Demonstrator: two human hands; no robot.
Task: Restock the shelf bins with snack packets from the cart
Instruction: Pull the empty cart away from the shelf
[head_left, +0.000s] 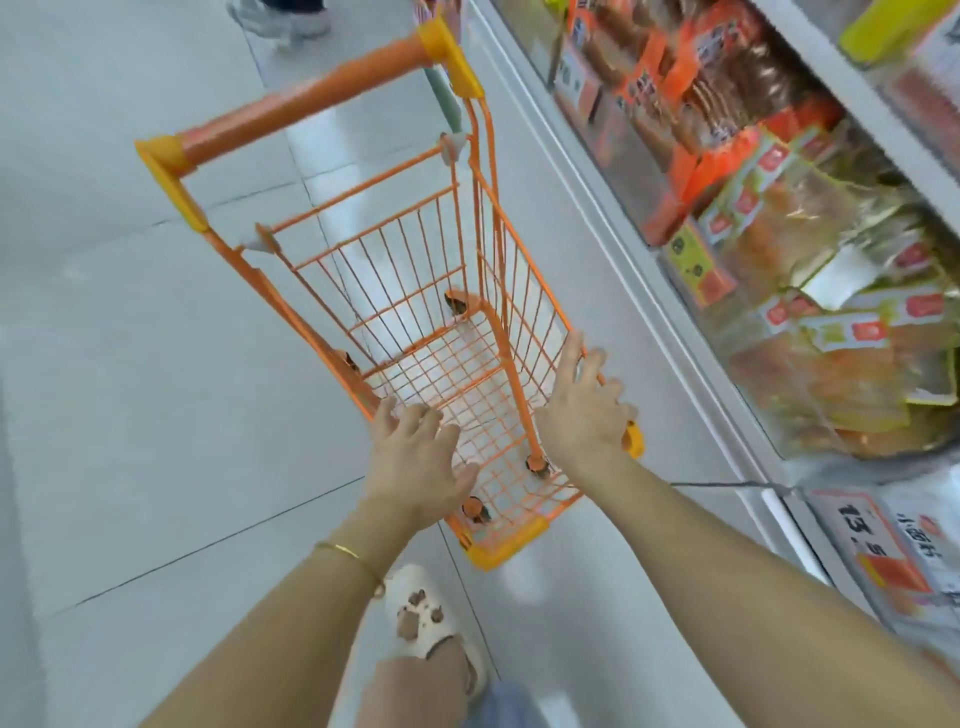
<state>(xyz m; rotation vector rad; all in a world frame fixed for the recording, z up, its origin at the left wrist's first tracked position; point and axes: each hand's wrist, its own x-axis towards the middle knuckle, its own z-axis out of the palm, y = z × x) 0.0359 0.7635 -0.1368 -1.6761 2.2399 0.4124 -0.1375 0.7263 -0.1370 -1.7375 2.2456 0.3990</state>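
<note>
Head view: left hand (415, 460) and right hand (582, 413), fingers spread and gripping nothing, touch the small orange wire cart's (506, 543) rim beside clear plastic shelf bins (748, 379) filled with orange snack packets (852, 374).

Bright even indoor light, glare on floor (130, 364), motion-blurred shelf packets (779, 218), wide-angle edge bending

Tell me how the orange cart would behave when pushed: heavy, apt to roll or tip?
The orange cart probably feels light: its thin wires hold no visible packets. It should roll easily, on wheels over smooth floor tiles. Tall and narrow, it might tip if pushed sideways.
</note>
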